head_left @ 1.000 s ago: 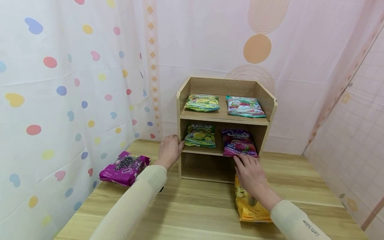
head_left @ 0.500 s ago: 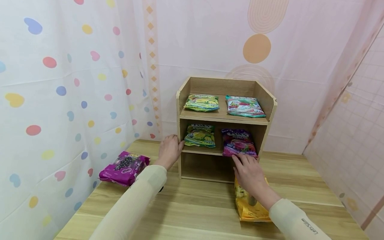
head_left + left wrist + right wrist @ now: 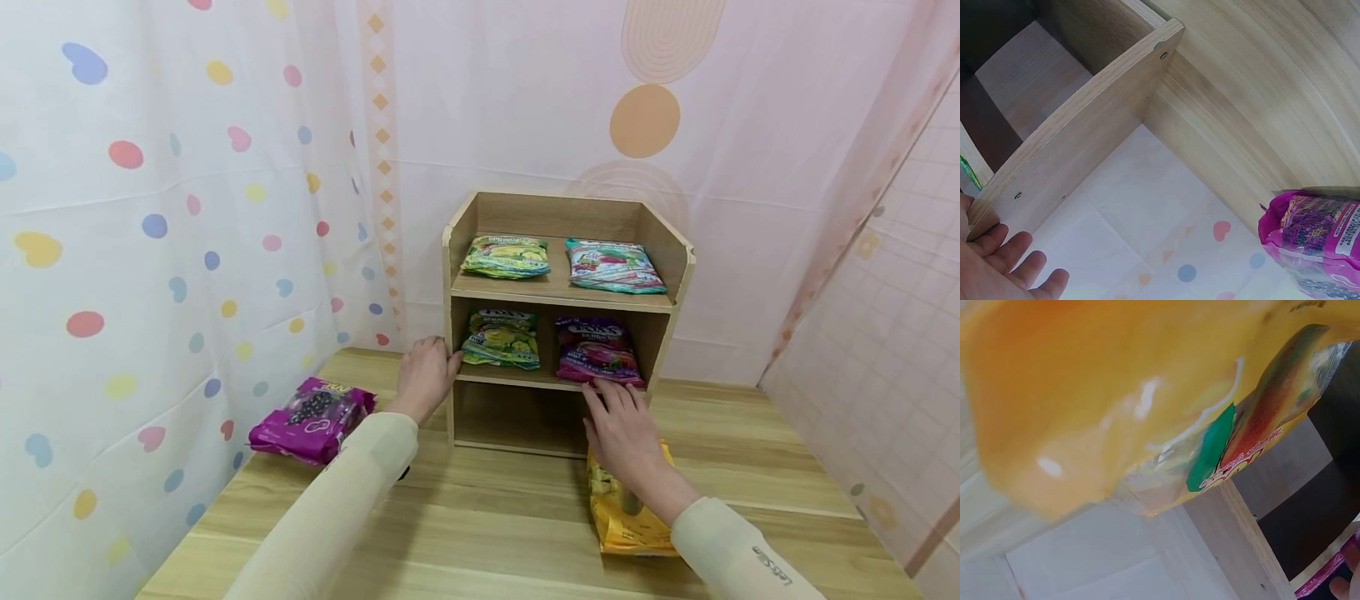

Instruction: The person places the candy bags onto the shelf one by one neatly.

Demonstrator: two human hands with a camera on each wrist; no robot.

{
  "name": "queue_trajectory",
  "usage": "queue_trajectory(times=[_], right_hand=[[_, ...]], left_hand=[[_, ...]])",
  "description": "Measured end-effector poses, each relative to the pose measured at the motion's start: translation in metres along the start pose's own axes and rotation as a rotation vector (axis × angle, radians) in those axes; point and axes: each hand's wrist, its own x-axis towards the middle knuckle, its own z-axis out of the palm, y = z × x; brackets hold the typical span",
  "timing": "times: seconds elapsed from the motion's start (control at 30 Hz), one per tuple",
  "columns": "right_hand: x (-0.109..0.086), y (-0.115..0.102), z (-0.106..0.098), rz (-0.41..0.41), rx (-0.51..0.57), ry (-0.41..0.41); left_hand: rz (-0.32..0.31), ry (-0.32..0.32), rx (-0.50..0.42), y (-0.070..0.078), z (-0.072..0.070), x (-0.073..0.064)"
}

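A small wooden shelf (image 3: pixel 558 297) with three levels stands on the table. My left hand (image 3: pixel 426 375) holds the front edge of its left side panel, thumb on the inner side; in the left wrist view its fingers (image 3: pixel 1017 250) lie against the outer face. My right hand (image 3: pixel 624 429) touches the front end of a purple candy bag (image 3: pixel 596 350) on the middle level, fingers extended. Beside that bag lies a green-yellow candy bag (image 3: pixel 500 340). A yellow bag (image 3: pixel 630 521), which fills much of the right wrist view (image 3: pixel 1104 394), stands below my right forearm, partly hidden.
On the top level lie a yellow-green candy bag (image 3: pixel 506 257) and a teal-white one (image 3: pixel 615 267). A magenta bag with a grape picture (image 3: pixel 313 419) rests on the table (image 3: pixel 465 525) at the left. Patterned curtains (image 3: pixel 525 100) hang behind and at the sides.
The purple candy bag has slid slightly back into the middle level, with my right fingertips at its front end. My left hand has stayed in place on the side panel.
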Motion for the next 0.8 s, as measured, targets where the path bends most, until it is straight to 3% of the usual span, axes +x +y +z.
queue_trajectory(times=[0.3, 0.8], right_hand=[[-0.0002, -0.0008, 0.0002, 0.047, -0.030, -0.111], [-0.0021, 0.0005, -0.0023, 0.063, -0.015, -0.182]], left_hand=[[0.002, 0.013, 0.007, 0.0013, -0.0009, -0.0005], [-0.002, 0.017, 0.004, 0.0010, 0.0001, -0.0010]])
